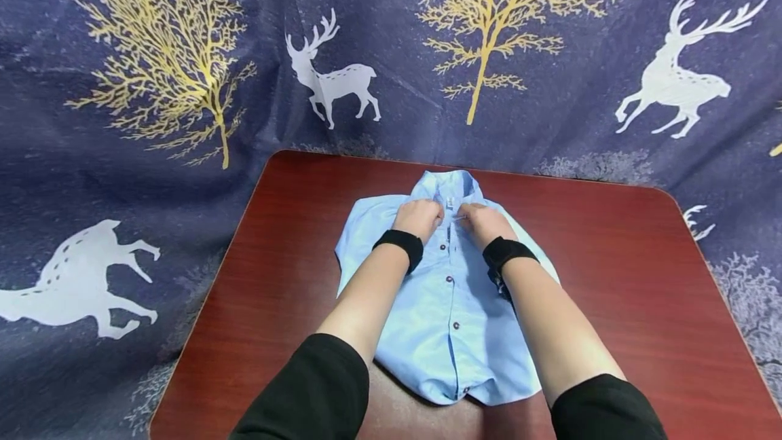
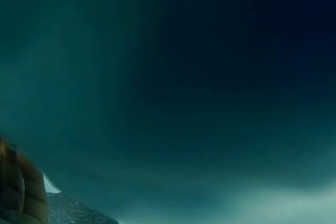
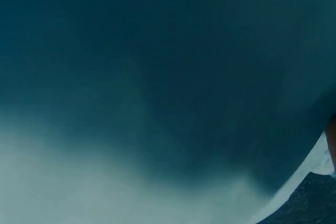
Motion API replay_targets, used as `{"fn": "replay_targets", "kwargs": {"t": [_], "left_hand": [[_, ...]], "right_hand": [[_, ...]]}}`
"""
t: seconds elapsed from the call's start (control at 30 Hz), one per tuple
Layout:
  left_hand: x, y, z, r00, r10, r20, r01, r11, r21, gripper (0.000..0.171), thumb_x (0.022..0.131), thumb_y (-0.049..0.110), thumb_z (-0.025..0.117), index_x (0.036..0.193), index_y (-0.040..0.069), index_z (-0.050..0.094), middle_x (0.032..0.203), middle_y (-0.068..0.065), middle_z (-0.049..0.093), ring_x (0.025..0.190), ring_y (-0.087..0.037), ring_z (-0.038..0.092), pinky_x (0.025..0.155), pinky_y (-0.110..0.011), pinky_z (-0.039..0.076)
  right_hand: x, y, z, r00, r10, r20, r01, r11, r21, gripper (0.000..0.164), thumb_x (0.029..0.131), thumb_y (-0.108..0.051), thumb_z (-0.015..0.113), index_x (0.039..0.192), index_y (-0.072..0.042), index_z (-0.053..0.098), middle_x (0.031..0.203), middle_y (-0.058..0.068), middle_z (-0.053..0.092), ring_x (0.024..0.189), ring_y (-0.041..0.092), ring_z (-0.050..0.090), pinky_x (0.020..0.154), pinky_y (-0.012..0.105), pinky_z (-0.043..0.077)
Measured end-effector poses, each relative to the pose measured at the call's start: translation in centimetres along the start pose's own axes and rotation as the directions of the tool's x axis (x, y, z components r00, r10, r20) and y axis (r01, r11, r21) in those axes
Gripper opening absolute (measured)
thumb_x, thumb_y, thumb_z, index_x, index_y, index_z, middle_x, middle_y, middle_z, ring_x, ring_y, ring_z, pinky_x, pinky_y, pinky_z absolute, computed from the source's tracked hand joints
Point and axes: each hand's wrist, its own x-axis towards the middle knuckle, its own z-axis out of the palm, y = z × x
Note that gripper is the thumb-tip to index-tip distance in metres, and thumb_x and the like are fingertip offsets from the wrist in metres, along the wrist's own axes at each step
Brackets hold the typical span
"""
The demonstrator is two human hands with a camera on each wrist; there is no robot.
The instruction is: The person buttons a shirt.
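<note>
A light blue button-up shirt (image 1: 421,321) lies front up, its collar (image 1: 451,184) toward the far side and dark buttons down the middle. Just below the collar, my left hand (image 1: 420,217) grips the left side of the front opening with curled fingers. Opposite it, my right hand (image 1: 485,223) pinches the other front edge, thumb and fingers close to the opening. Dim, blurred shirt cloth (image 2: 131,129) fills most of the left wrist view, where curled fingers (image 2: 29,195) show at the lower left. The right wrist view is also mostly blurred cloth (image 3: 131,103).
Beneath the shirt is a reddish-brown table (image 1: 635,290) with rounded far corners. Behind and beside it hangs a dark blue cloth (image 1: 391,32) printed with white deer and yellow trees. Black bands (image 1: 400,248) circle both wrists.
</note>
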Motion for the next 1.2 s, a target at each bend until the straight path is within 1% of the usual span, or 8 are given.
{"fn": "replay_targets", "kwargs": {"t": [0.1, 0.27, 0.4, 0.57, 0.7, 0.97, 1.03, 1.2], "left_hand": [[-2.1, 0.6, -3.0, 0.994, -0.065, -0.086, 0.036, 0.952, -0.304, 0.010, 0.095, 0.022, 0.067, 0.096, 0.019, 0.076, 0.100, 0.005, 0.071, 0.093, -0.016, 0.066, 0.081, -0.031, 0.052], [0.3, -0.8, -0.9, 0.980, -0.184, -0.076, 0.080, 0.713, -0.697, 0.011, 0.091, 0.022, 0.073, 0.096, 0.017, 0.081, 0.102, 0.003, 0.073, 0.099, -0.014, 0.065, 0.087, -0.030, 0.052], [-0.2, -0.9, -1.2, 0.981, -0.193, -0.006, 0.113, 0.602, -0.790, 0.012, 0.088, 0.022, 0.076, 0.095, 0.015, 0.080, 0.102, 0.000, 0.073, 0.097, -0.017, 0.065, 0.087, -0.032, 0.053], [0.1, -1.6, -1.0, 0.978, -0.195, 0.073, 0.170, 0.544, -0.822, 0.027, 0.083, 0.028, 0.080, 0.102, 0.014, 0.066, 0.095, -0.005, 0.072, 0.082, -0.020, 0.065, 0.071, -0.033, 0.052], [0.4, -1.9, -0.7, 0.971, -0.198, 0.135, 0.221, 0.527, -0.821, 0.040, 0.084, 0.027, 0.080, 0.107, 0.012, 0.051, 0.095, -0.008, 0.070, 0.070, -0.020, 0.061, 0.060, -0.031, 0.048], [0.5, -1.0, -0.4, 0.981, -0.145, 0.131, 0.184, 0.464, -0.867, 0.042, 0.085, 0.033, 0.078, 0.114, 0.011, 0.056, 0.088, -0.008, 0.072, 0.062, -0.016, 0.060, 0.055, -0.029, 0.051], [0.4, -0.7, -0.5, 0.989, -0.122, 0.088, 0.138, 0.504, -0.852, 0.044, 0.083, 0.034, 0.081, 0.112, 0.012, 0.057, 0.087, -0.004, 0.073, 0.067, -0.015, 0.062, 0.061, -0.029, 0.051], [0.1, -0.4, -0.8, 0.999, -0.037, -0.022, 0.011, 0.704, -0.710, 0.034, 0.083, 0.029, 0.081, 0.102, 0.017, 0.055, 0.084, 0.006, 0.072, 0.076, -0.011, 0.066, 0.076, -0.029, 0.048]], "right_hand": [[0.4, 0.1, -0.5, 0.998, -0.007, -0.060, 0.014, 0.992, 0.122, 0.004, 0.095, -0.008, 0.065, 0.097, -0.008, 0.068, 0.084, 0.010, 0.071, 0.075, 0.026, 0.065, 0.070, 0.041, 0.051], [0.5, 0.0, -0.8, 0.999, -0.011, -0.052, 0.021, 0.982, 0.187, 0.011, 0.097, -0.010, 0.062, 0.101, -0.008, 0.072, 0.084, 0.008, 0.072, 0.071, 0.023, 0.062, 0.069, 0.039, 0.049], [0.3, -0.1, -0.8, 0.998, 0.038, -0.052, -0.027, 0.980, 0.196, 0.012, 0.097, -0.015, 0.064, 0.103, -0.011, 0.073, 0.087, 0.007, 0.074, 0.070, 0.022, 0.064, 0.066, 0.039, 0.050], [0.2, -0.3, -0.8, 0.995, 0.064, -0.083, -0.042, 0.970, 0.239, 0.014, 0.095, -0.021, 0.067, 0.105, -0.014, 0.074, 0.092, 0.007, 0.074, 0.073, 0.023, 0.067, 0.069, 0.043, 0.052], [0.0, -0.5, -0.7, 0.993, 0.079, -0.091, -0.055, 0.968, 0.246, 0.020, 0.094, -0.024, 0.068, 0.111, -0.016, 0.075, 0.104, 0.006, 0.074, 0.079, 0.025, 0.068, 0.072, 0.045, 0.052], [-0.1, -0.7, -0.7, 0.990, 0.129, -0.055, -0.117, 0.976, 0.184, 0.024, 0.099, -0.018, 0.060, 0.120, -0.015, 0.072, 0.112, 0.009, 0.071, 0.096, 0.034, 0.067, 0.081, 0.051, 0.052], [-0.1, -0.6, -0.9, 0.989, 0.145, -0.036, -0.137, 0.976, 0.169, 0.025, 0.100, -0.017, 0.059, 0.122, -0.015, 0.070, 0.117, 0.009, 0.070, 0.100, 0.036, 0.066, 0.083, 0.053, 0.052], [-0.1, -0.1, -1.3, 0.991, 0.135, 0.020, -0.136, 0.975, 0.174, 0.028, 0.100, -0.023, 0.058, 0.126, -0.017, 0.069, 0.123, 0.008, 0.067, 0.105, 0.038, 0.065, 0.083, 0.056, 0.051]]}}
